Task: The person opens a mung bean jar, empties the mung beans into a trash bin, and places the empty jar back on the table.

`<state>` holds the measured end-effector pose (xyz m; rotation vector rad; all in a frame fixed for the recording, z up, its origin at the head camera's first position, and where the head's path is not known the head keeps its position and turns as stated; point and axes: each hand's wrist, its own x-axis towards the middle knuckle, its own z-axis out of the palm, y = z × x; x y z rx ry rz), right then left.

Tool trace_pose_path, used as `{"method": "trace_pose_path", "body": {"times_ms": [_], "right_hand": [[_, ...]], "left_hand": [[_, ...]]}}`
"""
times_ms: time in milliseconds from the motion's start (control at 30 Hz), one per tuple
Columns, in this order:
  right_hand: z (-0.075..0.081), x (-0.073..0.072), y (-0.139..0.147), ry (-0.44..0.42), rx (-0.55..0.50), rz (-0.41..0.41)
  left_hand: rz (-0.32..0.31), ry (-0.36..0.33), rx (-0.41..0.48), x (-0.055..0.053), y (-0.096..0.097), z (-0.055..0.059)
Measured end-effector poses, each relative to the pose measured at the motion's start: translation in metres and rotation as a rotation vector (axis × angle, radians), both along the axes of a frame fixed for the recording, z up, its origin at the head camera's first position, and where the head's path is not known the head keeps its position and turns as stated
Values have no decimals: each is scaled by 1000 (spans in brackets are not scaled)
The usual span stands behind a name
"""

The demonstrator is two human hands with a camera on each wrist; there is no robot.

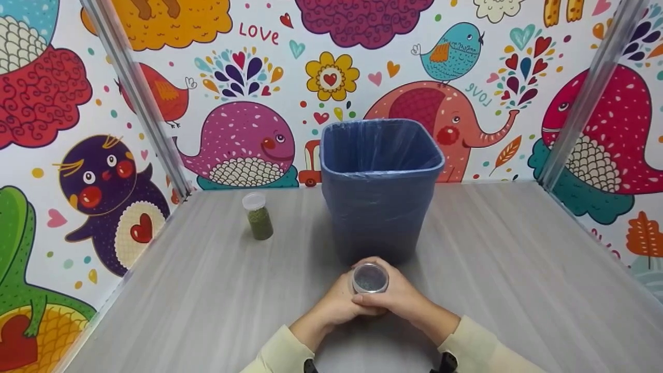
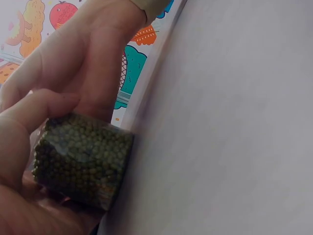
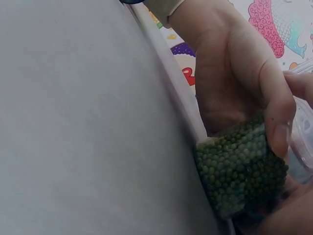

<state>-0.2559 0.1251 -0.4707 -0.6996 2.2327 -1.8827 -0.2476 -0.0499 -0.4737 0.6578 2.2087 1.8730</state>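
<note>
standing beyond held jar (image 2: 84, 161): blue bin (image 1: 380, 215)

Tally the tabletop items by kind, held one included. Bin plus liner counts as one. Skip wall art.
Jars: 2 (held jar, jar left of the bin)
Lined bin: 1
Total: 3
</note>
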Motion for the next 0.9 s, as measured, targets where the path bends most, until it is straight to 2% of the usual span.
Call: {"method": "trace_pose_path", "body": {"times_ms": [267, 400, 600, 900], "right_hand": [[7, 18, -10, -85, -57, -193], [7, 24, -16, -103, -85, -250], [8, 24, -16, -107, -80, -242], [9, 24, -15, -118, -68, -239]], "left_hand": [[40, 12, 30, 2, 1, 1], [44, 5, 35, 1, 0, 1], [55, -15, 32, 2, 1, 0], [56, -1, 16, 2, 1, 0]]}}
